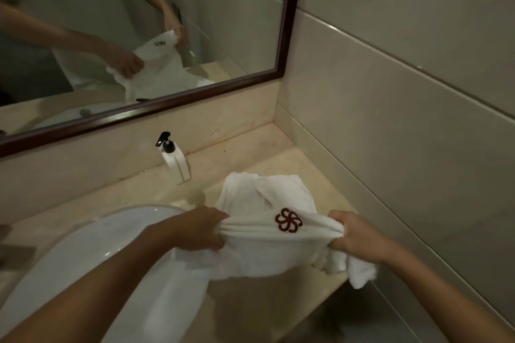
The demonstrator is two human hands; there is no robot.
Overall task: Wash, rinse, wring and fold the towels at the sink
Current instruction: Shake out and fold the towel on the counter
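A white terry towel with a dark red flower emblem (pixel 278 242) stretches between my hands above the beige stone table (pixel 250 159), just right of the white oval sink basin (pixel 92 239). My left hand (pixel 200 228) and right hand (pixel 354 237) each clench a bunched end, fingers curled tight around the cloth. It looks soft, limp and probably water-heavy, sagging below the taut top edge; gathered ends give the surest hold. Another white towel (pixel 267 189) lies behind it, near a white pump bottle with a black nozzle (pixel 175 161).
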